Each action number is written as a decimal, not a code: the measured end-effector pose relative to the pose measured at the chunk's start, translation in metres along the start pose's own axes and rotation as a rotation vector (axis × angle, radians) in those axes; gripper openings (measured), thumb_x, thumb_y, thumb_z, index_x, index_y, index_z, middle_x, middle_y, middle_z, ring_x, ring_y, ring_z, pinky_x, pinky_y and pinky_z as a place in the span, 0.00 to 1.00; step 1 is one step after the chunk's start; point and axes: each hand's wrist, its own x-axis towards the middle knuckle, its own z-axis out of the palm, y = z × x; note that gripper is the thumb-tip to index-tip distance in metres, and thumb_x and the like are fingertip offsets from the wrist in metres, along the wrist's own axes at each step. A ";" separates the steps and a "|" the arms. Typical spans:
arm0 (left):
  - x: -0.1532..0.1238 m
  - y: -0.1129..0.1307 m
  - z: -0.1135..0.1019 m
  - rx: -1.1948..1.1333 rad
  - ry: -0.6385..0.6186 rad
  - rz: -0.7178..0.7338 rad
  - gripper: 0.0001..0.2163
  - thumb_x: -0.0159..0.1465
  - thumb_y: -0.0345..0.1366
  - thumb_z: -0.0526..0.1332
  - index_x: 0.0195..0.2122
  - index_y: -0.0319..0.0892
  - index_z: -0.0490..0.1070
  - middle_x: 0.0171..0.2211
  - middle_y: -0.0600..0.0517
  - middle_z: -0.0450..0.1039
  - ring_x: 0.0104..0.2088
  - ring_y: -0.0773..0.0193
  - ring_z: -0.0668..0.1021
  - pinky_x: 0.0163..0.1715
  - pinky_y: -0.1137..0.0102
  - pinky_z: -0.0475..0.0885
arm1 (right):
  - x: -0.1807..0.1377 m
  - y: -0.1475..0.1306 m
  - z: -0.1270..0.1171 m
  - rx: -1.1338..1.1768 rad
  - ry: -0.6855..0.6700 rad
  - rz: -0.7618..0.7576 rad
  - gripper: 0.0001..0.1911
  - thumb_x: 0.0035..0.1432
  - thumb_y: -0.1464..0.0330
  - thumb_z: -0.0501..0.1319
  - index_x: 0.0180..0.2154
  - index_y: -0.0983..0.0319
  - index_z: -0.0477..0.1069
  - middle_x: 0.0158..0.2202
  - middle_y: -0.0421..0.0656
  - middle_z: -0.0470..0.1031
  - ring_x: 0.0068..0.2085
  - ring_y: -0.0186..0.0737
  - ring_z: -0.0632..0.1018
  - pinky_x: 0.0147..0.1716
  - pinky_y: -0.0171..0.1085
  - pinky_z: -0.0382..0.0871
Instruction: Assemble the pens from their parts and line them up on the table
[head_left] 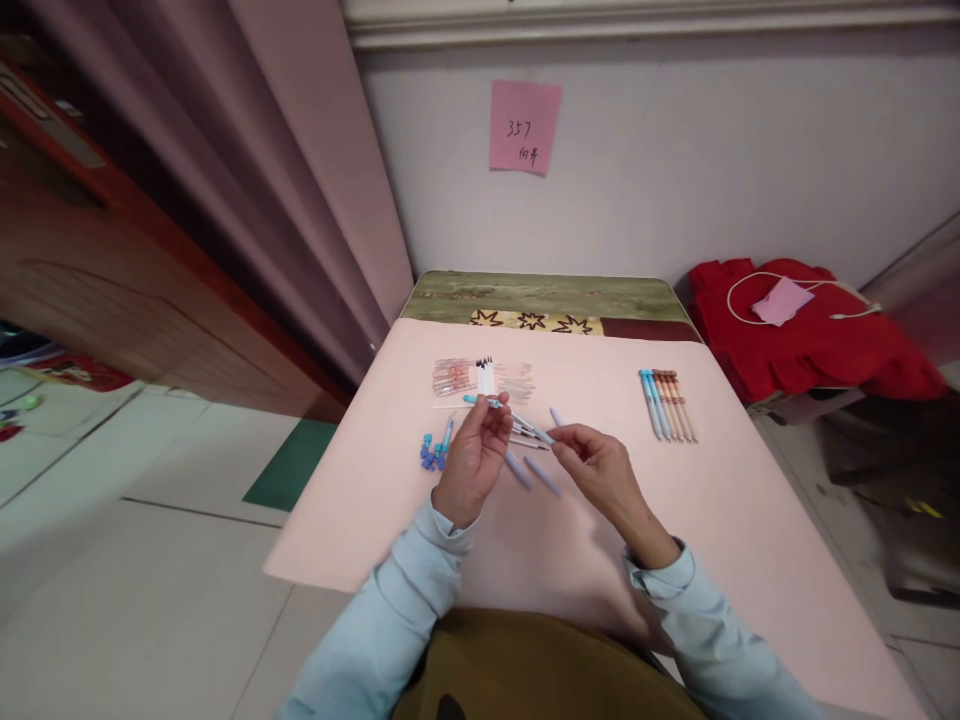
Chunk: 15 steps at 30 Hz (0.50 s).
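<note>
My left hand [475,456] is closed around a light blue pen barrel [481,401] whose tip pokes out to the left above the fingers. My right hand [596,466] pinches a thin pen part [541,436] that points left toward the left hand. Both hands hover over a pink table mat [750,500]. Loose pale blue barrels [541,475] lie just beneath and between the hands. Small blue caps [432,453] sit left of the left hand. A bundle of clear refills [480,379] lies behind the hands.
A row of finished blue and orange pens [668,404] lies at the right of the mat. Behind, a patterned tablecloth [544,297] meets the wall with a pink sticky note [524,126]. A red cloth pile with a white cable [806,335] sits at right. Curtain at left.
</note>
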 end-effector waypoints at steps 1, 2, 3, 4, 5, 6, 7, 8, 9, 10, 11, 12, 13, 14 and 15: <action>0.000 -0.001 0.000 0.002 -0.007 0.003 0.05 0.66 0.31 0.61 0.34 0.36 0.73 0.36 0.47 0.80 0.30 0.71 0.80 0.33 0.77 0.78 | -0.001 0.001 0.000 0.020 -0.008 0.011 0.14 0.55 0.62 0.61 0.39 0.61 0.80 0.23 0.39 0.74 0.24 0.33 0.68 0.23 0.32 0.60; 0.000 -0.003 -0.001 0.005 -0.015 0.005 0.04 0.66 0.30 0.62 0.34 0.36 0.73 0.36 0.47 0.80 0.30 0.71 0.80 0.33 0.77 0.78 | -0.002 0.002 0.000 0.042 -0.018 0.021 0.14 0.55 0.61 0.61 0.39 0.61 0.80 0.23 0.39 0.73 0.23 0.33 0.68 0.23 0.32 0.60; 0.000 -0.004 -0.001 0.007 -0.021 0.004 0.04 0.66 0.30 0.62 0.34 0.36 0.73 0.36 0.46 0.80 0.30 0.71 0.80 0.33 0.77 0.78 | -0.003 0.003 0.001 0.064 -0.028 0.028 0.14 0.55 0.61 0.61 0.39 0.62 0.80 0.23 0.39 0.73 0.23 0.33 0.67 0.23 0.32 0.60; 0.000 -0.005 -0.002 0.010 -0.024 0.001 0.04 0.66 0.30 0.62 0.34 0.36 0.73 0.37 0.46 0.80 0.30 0.71 0.80 0.33 0.77 0.78 | -0.004 0.003 0.001 0.086 -0.036 0.034 0.15 0.56 0.61 0.61 0.39 0.62 0.80 0.23 0.39 0.72 0.23 0.33 0.67 0.23 0.32 0.60; -0.001 -0.006 -0.002 0.012 -0.027 -0.006 0.04 0.66 0.30 0.62 0.34 0.35 0.73 0.37 0.46 0.80 0.30 0.71 0.80 0.33 0.77 0.78 | -0.004 0.003 0.001 0.109 -0.041 0.038 0.15 0.56 0.60 0.61 0.39 0.63 0.79 0.23 0.39 0.73 0.23 0.33 0.68 0.23 0.32 0.60; -0.001 -0.007 -0.002 0.017 -0.029 -0.013 0.04 0.66 0.30 0.62 0.34 0.35 0.73 0.37 0.46 0.80 0.30 0.71 0.80 0.33 0.77 0.78 | -0.005 0.003 0.002 0.134 -0.044 0.041 0.15 0.56 0.60 0.62 0.40 0.63 0.79 0.24 0.39 0.73 0.24 0.33 0.68 0.24 0.32 0.62; -0.003 -0.009 -0.001 0.022 -0.033 -0.022 0.04 0.66 0.30 0.62 0.34 0.35 0.73 0.37 0.46 0.80 0.30 0.71 0.80 0.33 0.77 0.78 | -0.005 0.003 0.002 0.163 -0.044 0.045 0.16 0.56 0.59 0.62 0.40 0.63 0.79 0.25 0.40 0.74 0.25 0.34 0.69 0.25 0.33 0.63; -0.004 -0.010 0.000 0.030 -0.037 -0.032 0.04 0.66 0.30 0.62 0.34 0.35 0.73 0.37 0.46 0.80 0.30 0.71 0.80 0.33 0.77 0.78 | -0.006 0.002 0.002 0.200 -0.041 0.049 0.16 0.56 0.59 0.63 0.41 0.63 0.79 0.27 0.41 0.75 0.26 0.34 0.70 0.26 0.33 0.65; -0.006 -0.012 0.001 0.038 -0.043 -0.044 0.04 0.66 0.31 0.62 0.35 0.35 0.74 0.37 0.46 0.80 0.30 0.71 0.80 0.33 0.77 0.78 | -0.006 0.002 0.003 0.247 -0.036 0.055 0.17 0.56 0.58 0.64 0.42 0.63 0.78 0.29 0.42 0.76 0.27 0.34 0.72 0.28 0.34 0.67; -0.008 -0.013 0.002 0.047 -0.049 -0.056 0.05 0.66 0.31 0.62 0.35 0.35 0.74 0.38 0.46 0.80 0.31 0.71 0.80 0.34 0.77 0.78 | -0.006 0.002 0.004 0.301 -0.030 0.063 0.18 0.55 0.57 0.65 0.43 0.63 0.78 0.30 0.42 0.77 0.28 0.35 0.73 0.29 0.35 0.68; -0.010 -0.015 0.004 0.056 -0.052 -0.069 0.05 0.66 0.31 0.62 0.35 0.35 0.74 0.38 0.46 0.80 0.31 0.71 0.80 0.34 0.77 0.78 | -0.006 0.002 0.005 0.356 -0.026 0.077 0.20 0.53 0.57 0.67 0.43 0.63 0.77 0.31 0.42 0.77 0.29 0.35 0.74 0.31 0.35 0.69; -0.012 -0.016 0.005 0.062 -0.052 -0.082 0.05 0.66 0.31 0.62 0.35 0.35 0.74 0.38 0.45 0.80 0.31 0.71 0.80 0.33 0.77 0.78 | -0.006 0.002 0.006 0.409 -0.024 0.095 0.21 0.51 0.57 0.69 0.43 0.63 0.77 0.31 0.42 0.77 0.29 0.35 0.74 0.31 0.36 0.70; -0.014 -0.017 0.006 0.069 -0.053 -0.096 0.05 0.66 0.31 0.62 0.35 0.35 0.74 0.39 0.45 0.80 0.30 0.72 0.80 0.33 0.78 0.77 | -0.007 0.002 0.007 0.456 -0.025 0.116 0.22 0.48 0.57 0.71 0.43 0.62 0.76 0.32 0.42 0.77 0.29 0.36 0.75 0.32 0.36 0.71; -0.016 -0.018 0.007 0.076 -0.058 -0.109 0.05 0.66 0.31 0.62 0.35 0.35 0.74 0.39 0.45 0.80 0.30 0.72 0.79 0.33 0.78 0.77 | -0.007 0.003 0.008 0.492 -0.036 0.136 0.23 0.46 0.58 0.72 0.42 0.62 0.76 0.32 0.42 0.77 0.30 0.36 0.76 0.33 0.37 0.72; -0.017 -0.019 0.007 0.083 -0.067 -0.123 0.05 0.66 0.32 0.61 0.35 0.35 0.74 0.40 0.44 0.80 0.30 0.72 0.79 0.32 0.78 0.77 | -0.008 0.004 0.009 0.517 -0.051 0.153 0.23 0.44 0.58 0.74 0.40 0.62 0.76 0.33 0.42 0.78 0.30 0.36 0.76 0.33 0.37 0.72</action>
